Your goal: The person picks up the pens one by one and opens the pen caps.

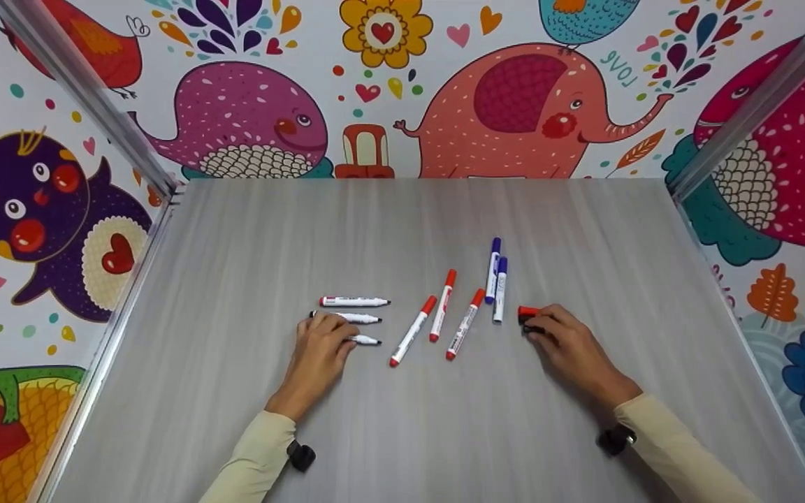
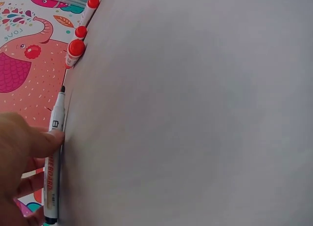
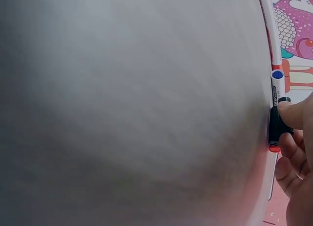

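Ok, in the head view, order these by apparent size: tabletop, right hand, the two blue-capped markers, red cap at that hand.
1. Tabletop
2. Right hand
3. Rear blue-capped marker and front blue-capped marker: look alike, so unranked
4. Red cap

The left hand pinches a slim white marker with red lettering, a black base and a bare black tip aimed toward the tabletop's right edge. Just beyond it, toward the far edge, lies a black-ended marker, also uncapped and partly hidden by the fingers; farther still, a red-ended marker lies uncapped, roughly parallel to that edge. Nearer the right edge, the right hand grips a black cap, a red cap just beside it.
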`<state>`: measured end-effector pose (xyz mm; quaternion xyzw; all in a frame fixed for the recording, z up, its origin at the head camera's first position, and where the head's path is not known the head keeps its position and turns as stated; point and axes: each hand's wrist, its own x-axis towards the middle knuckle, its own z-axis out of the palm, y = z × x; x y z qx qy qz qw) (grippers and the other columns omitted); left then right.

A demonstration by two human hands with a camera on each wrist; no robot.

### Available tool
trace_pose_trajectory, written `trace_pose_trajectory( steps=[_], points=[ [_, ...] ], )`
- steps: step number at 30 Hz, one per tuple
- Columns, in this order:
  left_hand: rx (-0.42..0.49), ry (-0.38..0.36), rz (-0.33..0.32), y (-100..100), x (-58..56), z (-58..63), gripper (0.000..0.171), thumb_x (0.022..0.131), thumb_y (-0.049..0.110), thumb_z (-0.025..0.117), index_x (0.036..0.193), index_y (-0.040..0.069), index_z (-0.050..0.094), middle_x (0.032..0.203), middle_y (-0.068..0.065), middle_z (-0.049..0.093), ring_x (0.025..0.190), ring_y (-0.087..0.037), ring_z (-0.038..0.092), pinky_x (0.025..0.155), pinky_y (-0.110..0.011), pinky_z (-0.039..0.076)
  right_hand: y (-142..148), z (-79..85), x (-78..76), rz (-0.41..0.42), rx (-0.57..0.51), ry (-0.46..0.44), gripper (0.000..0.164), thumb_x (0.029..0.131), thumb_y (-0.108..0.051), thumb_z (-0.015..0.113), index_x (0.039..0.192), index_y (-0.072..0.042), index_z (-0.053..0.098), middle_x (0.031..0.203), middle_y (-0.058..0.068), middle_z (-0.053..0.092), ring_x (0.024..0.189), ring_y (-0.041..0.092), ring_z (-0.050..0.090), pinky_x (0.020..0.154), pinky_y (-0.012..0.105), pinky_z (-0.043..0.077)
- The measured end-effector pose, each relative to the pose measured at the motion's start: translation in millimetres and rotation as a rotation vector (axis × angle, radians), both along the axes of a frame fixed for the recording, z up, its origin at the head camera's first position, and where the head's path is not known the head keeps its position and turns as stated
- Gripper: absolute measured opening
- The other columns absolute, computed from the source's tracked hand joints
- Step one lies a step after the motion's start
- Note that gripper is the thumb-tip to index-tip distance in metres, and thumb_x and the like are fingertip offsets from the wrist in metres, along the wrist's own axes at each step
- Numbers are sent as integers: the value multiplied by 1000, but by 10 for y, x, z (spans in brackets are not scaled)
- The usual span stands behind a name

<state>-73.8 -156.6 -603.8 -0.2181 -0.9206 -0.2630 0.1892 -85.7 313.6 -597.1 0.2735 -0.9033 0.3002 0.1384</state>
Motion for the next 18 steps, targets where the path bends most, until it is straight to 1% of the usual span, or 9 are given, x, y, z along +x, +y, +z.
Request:
trace_pose_trajectory(
  steps=[6, 13, 18],
  points=[
    [-15, 2, -2, 22, -17, 13, 20, 85, 0, 91, 99, 9, 81, 104, -5, 72, 109, -30, 62, 96, -60, 44, -3, -11, -16, -6, 7, 8, 32, 86, 10, 89, 113, -5, 81, 116, 7, 69, 107, 20, 69, 104, 3, 37],
    [-43, 31, 9, 47, -39, 4, 19, 84, 1, 91, 98, 9, 81, 103, -5, 72, 109, -29, 62, 96, -58, 43, 8, -34, -34, 4, 3, 35, 33, 85, 10, 90, 113, -5, 81, 116, 7, 69, 107, 19, 68, 102, 6, 41],
    [-53, 26, 12, 57, -49, 10, 17, 86, 2, 91, 98, 9, 81, 103, -5, 72, 108, -29, 62, 96, -58, 43, 13, -39, -46, 2, 0, 50, 32, 85, 10, 90, 113, -4, 81, 116, 7, 69, 106, 18, 69, 99, 10, 45]
  ],
)
